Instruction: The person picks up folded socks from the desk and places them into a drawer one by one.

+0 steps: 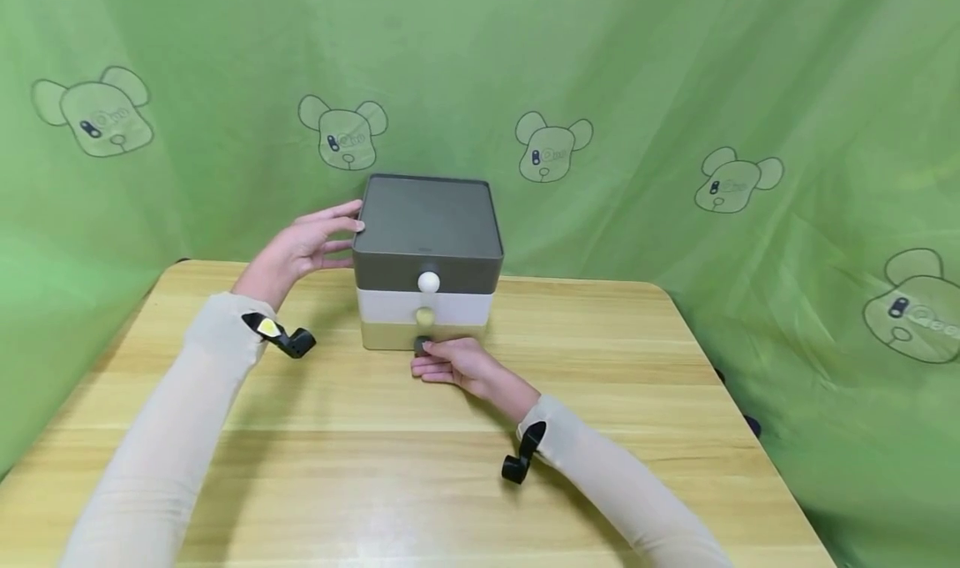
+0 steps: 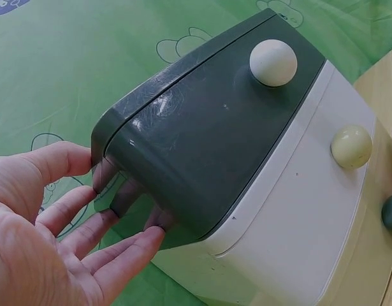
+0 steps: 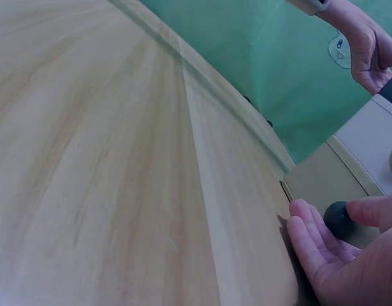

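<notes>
A small three-tier drawer box [image 1: 431, 218] stands at the back of the table, with a dark grey top tier, a white middle tier and a beige bottom one. Its round knobs are a white knob [image 2: 273, 62], a yellowish knob [image 2: 351, 146] and a dark knob [image 3: 340, 220], from top to bottom. My left hand [image 1: 311, 244] touches the left side of the dark tier with spread, nearly straight fingers. Down at the bottom drawer, my right hand [image 1: 465, 366] pinches the dark knob between thumb and fingers. All three drawers look closed.
The wooden table [image 1: 360, 468] spreads in front of the box, and its right edge [image 1: 738, 409] slants toward me. Behind hangs a green curtain [image 1: 450, 59] printed with bear heads. Each sleeve carries a black wrist camera [image 1: 517, 466].
</notes>
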The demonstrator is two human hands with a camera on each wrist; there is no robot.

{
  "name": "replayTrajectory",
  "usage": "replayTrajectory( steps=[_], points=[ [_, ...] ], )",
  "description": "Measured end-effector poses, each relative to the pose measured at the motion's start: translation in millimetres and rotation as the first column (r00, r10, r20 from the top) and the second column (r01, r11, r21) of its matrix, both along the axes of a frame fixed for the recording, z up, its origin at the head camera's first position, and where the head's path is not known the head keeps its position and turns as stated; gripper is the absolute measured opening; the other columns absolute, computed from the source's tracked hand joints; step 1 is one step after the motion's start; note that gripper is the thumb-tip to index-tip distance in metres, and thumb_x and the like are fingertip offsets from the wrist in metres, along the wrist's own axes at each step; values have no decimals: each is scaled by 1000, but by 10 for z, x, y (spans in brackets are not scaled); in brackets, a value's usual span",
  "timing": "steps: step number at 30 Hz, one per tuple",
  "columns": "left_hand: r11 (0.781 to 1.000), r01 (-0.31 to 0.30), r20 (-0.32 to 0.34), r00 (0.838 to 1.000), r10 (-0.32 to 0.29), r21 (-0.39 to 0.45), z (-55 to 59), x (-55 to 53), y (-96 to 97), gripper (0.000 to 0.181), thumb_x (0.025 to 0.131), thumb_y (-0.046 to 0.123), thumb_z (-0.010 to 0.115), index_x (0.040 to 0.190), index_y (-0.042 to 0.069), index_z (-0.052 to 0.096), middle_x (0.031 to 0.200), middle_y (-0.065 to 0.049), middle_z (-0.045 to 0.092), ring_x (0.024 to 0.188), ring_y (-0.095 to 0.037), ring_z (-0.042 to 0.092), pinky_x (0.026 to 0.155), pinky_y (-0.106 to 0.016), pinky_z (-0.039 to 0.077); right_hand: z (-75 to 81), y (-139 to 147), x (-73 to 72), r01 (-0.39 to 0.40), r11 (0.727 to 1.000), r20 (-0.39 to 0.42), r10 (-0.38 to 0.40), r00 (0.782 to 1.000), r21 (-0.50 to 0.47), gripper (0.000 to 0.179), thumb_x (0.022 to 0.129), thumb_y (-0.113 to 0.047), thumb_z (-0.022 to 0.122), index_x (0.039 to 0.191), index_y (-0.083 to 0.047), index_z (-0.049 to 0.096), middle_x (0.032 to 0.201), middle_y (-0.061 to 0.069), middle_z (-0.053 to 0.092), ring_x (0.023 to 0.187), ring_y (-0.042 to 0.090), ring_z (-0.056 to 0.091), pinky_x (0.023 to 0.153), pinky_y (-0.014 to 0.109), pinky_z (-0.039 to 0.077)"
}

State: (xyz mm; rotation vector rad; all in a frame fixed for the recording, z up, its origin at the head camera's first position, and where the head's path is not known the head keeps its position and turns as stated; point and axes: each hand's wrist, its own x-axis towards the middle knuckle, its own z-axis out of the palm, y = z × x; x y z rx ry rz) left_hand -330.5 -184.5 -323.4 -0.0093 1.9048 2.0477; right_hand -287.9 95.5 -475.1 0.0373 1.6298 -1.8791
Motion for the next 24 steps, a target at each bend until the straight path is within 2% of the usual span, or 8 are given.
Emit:
replayTrajectory(
  steps=[13, 18, 24],
  points=[
    [1000, 10, -9, 1000, -10, 2, 13, 22, 17, 67, 105, 18, 57, 163, 24, 23, 171, -6, 21, 153, -31, 31, 124, -47, 37, -5, 34, -13, 2, 1000, 7, -2, 1000, 1, 31, 104, -8, 56, 128, 12, 59, 95, 14, 79, 80, 16, 77, 80, 28, 65],
    [1000, -3, -5, 1000, 3, 2, -22, 13, 52, 67, 105, 17, 57, 162, 24, 25, 171, -5, 22, 153, -31, 31, 124, -47, 37, 1, 56, 0, -7, 999, 5, 7, 1000, 51, 34, 104, -11, 58, 128, 13, 60, 94, 15, 79, 79, 16, 77, 80, 28, 65],
    [997, -66, 48, 997, 64, 30, -38, 34, 103, 66, 103, 17, 59, 160, 30, 29, 171, 0, 22, 153, -29, 33, 125, -44, 36, 23, 16, 69, -7, 986, -73, 19, 997, 166, 35, 103, -18, 61, 121, 12, 67, 96, 17, 79, 77, 14, 76, 79, 27, 65]
  ],
)
